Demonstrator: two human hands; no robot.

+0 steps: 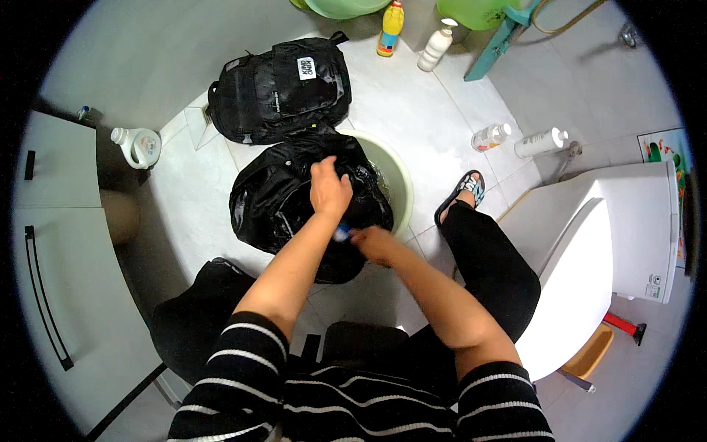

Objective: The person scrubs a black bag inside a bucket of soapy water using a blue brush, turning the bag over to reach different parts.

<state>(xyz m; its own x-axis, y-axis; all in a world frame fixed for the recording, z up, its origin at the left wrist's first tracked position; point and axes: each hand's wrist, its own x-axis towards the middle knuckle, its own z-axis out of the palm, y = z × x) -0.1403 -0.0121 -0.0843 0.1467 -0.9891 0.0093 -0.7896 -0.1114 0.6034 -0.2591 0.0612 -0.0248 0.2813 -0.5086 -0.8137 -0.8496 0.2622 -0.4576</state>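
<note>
A wet black bag [269, 188] lies bunched over a pale green basin [401, 184], covering most of its opening and hanging over the left side. Water shows inside the basin at the right of the fabric. My left hand [331, 193] is closed on the black bag near its middle, fingers pointing away from me. Just right of and nearer than it, my right hand [374, 244] grips a small blue-and-white tool [342, 233] against the fabric. Motion smears that tool, so its exact kind is unclear; it may be a brush.
Beyond the basin, a black backpack [294, 88] lies on the tiles. A white jug [138, 147] stands left by the cabinet [66, 265]. A yellow bottle [390, 29], a white pump bottle [437, 46] and two more bottles stand farther off. A white toilet [574, 258] is at right.
</note>
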